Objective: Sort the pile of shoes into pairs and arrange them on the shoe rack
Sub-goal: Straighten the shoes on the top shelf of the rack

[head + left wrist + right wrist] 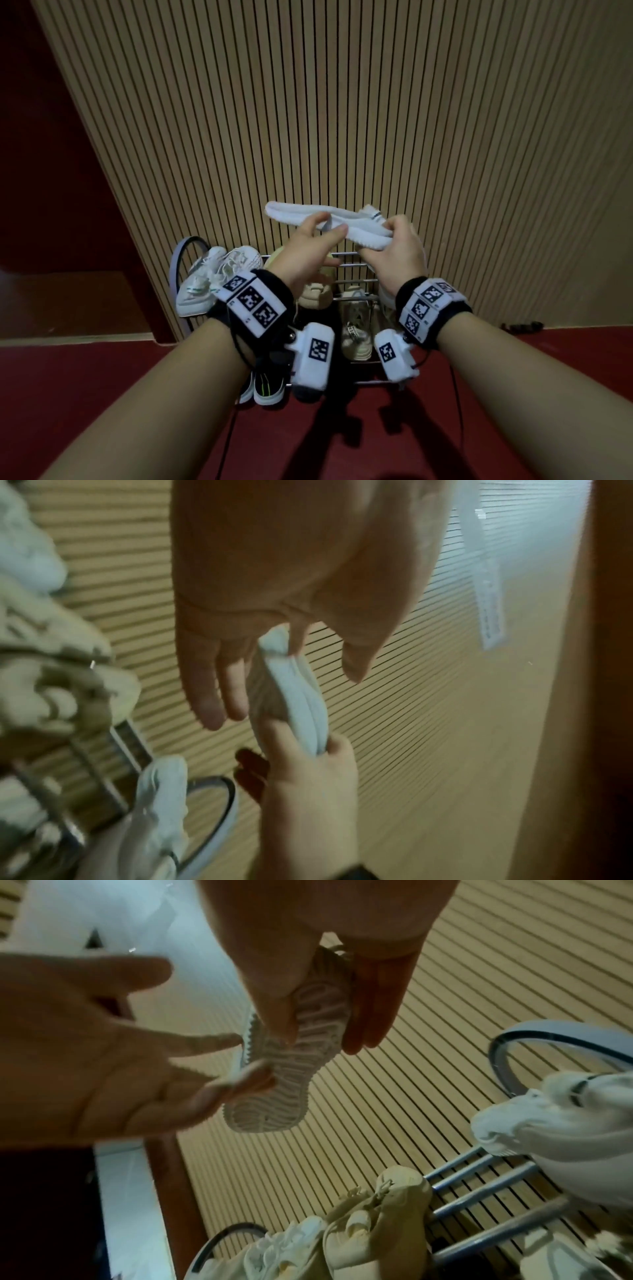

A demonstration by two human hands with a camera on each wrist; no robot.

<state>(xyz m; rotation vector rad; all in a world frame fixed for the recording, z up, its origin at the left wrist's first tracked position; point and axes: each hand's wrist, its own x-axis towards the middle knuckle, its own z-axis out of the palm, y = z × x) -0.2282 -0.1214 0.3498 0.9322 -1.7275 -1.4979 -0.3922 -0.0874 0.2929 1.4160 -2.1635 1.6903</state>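
A white knit shoe is held on its side above the metal shoe rack, in front of the slatted wall. My left hand pinches its edge near the middle, between thumb and fingers. My right hand grips the heel end, with the thumb on the ribbed sole. In the left wrist view the shoe runs from my left fingers down into the right hand. On the rack sit a pair of white sneakers, beige shoes and cream sneakers.
A black shoe with green stripes lies low at the rack's front left. The rack's curved end frame rises on the left. Behind stands the slatted wood wall, with red floor around. A dark cable lies by the wall on the right.
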